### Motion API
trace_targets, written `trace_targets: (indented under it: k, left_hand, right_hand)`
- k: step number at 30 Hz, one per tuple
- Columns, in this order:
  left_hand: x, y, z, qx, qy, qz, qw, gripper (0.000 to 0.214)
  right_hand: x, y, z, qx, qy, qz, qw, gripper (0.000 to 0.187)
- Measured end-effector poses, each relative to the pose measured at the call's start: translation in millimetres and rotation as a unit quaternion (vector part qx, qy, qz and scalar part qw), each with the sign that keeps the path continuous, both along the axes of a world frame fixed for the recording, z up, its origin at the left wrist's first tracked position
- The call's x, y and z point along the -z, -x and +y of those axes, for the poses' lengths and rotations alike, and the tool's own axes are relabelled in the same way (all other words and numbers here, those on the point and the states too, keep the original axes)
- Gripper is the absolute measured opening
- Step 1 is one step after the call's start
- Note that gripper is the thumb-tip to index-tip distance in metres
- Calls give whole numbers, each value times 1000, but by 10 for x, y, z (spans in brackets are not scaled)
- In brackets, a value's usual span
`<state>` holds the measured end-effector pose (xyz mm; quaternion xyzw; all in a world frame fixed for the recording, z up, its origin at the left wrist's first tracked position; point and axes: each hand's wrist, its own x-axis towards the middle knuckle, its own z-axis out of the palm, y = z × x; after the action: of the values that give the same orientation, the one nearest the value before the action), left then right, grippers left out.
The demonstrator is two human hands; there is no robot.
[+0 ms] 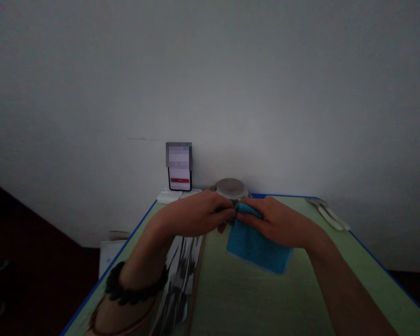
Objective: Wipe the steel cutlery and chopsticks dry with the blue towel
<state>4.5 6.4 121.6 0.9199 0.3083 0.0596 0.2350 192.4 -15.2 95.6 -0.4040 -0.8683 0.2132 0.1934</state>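
Observation:
A blue cloth (259,245) hangs from my right hand (278,221), whose fingers and thumb are closed on its upper edge. My left hand (203,214) meets it from the left, with its fingers pinched together against the right fingertips at the top of the cloth. Whatever the left fingers hold there is small and mostly covered by both hands. Just behind the hands sits a round metal vessel (231,187), partly hidden by them. Below my left forearm lie several pieces of metal cutlery (182,275) in a row.
A phone (180,168) stands upright on a white stand (168,195) by the wall. Utensils with white handles (331,217) lie at the table's right edge. The green tabletop (252,303) has a blue border. Beside it on the left is a white box (108,254).

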Motion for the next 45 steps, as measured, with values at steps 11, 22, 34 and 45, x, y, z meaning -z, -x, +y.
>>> trace_targets:
  k: [11, 22, 34, 45]
  left_hand:
    - [27, 26, 39, -5, -4, -11, 1000, 32]
    - [56, 86, 55, 58, 124, -14, 990, 25]
    - [7, 54, 38, 50, 114, -1, 992, 28]
    - [30, 35, 36, 16, 44, 20, 999, 28]
  right_hand:
    - [20, -17, 9, 13, 17, -8, 1000, 22]
    - [-21, -42, 1, -11, 22, -40, 999, 23]
    - [-29, -19, 0, 3, 12, -47, 999, 25]
    - [3, -34, 26, -8, 19, -40, 999, 26]
